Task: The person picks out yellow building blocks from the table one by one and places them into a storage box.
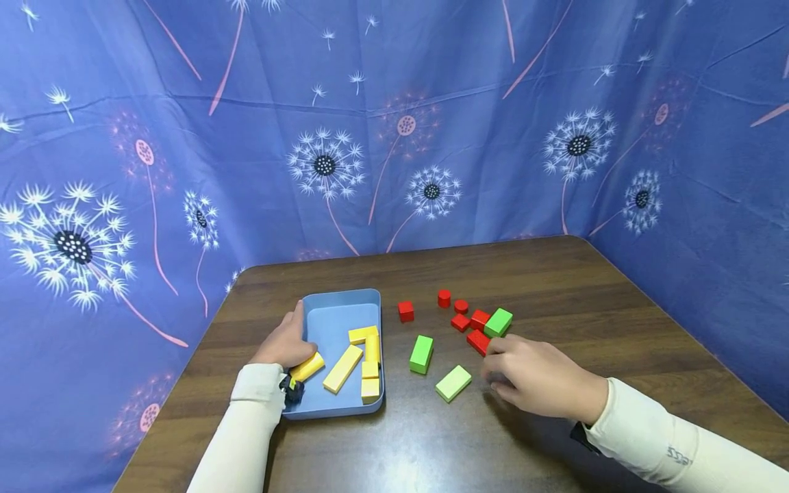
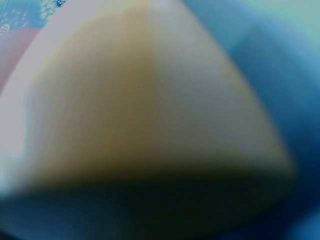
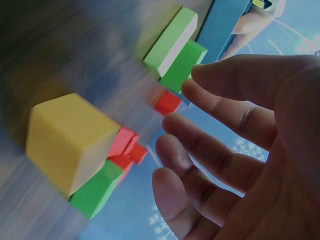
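Observation:
My left hand [image 1: 286,342] holds the left wall of a blue tray [image 1: 329,315], its thumb inside the rim. Several yellow blocks lie in the tray, among them a long block [image 1: 342,370] and a rounded piece [image 1: 307,368] beside the left wrist. A blurred yellow shape [image 2: 150,110] fills most of the left wrist view. Over the table, my right hand [image 1: 536,380] has its fingers loosely bent and apart, holding nothing. In the right wrist view a yellow block [image 3: 70,140] lies on the table near those fingers; the hand hides it in the head view.
Between tray and right hand lie a green block [image 1: 422,355] and a light green block [image 1: 453,383]. Beyond them are a red cube [image 1: 405,311], a red cylinder [image 1: 444,298], other red pieces and another green block [image 1: 498,322]. A blue dandelion-print curtain [image 1: 394,137] hangs behind the wooden table [image 1: 407,445].

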The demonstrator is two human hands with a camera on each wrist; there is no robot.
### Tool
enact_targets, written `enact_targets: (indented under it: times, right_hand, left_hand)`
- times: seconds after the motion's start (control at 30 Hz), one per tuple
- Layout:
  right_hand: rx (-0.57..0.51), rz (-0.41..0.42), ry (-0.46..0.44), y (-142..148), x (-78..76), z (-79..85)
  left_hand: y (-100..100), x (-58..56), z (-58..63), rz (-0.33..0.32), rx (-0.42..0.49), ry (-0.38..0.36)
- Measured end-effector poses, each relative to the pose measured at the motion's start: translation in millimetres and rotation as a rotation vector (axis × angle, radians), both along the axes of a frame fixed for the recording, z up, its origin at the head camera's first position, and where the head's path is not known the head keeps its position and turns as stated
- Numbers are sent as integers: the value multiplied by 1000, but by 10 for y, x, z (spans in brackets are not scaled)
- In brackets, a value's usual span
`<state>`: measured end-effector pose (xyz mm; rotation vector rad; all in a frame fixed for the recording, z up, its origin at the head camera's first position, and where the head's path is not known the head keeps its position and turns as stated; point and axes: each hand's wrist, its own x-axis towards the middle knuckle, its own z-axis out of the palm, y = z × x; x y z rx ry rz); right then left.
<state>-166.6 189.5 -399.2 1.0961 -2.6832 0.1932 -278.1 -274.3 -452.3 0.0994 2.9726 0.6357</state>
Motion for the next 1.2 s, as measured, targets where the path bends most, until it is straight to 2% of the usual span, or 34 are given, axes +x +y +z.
enact_targets:
  times: [0.3,0.57,1.2]
  right_hand:
    - [20,-39,1,179,33,-39]
    - [-2,-51,14,343,51,-71]
    - [-2,-86,-54,507,-8,-199]
  left_hand:
    - [3,33,8,9,1,8]
    - [-2,6,-1,11,2,4]
    - [9,20,-10,6,6,9]
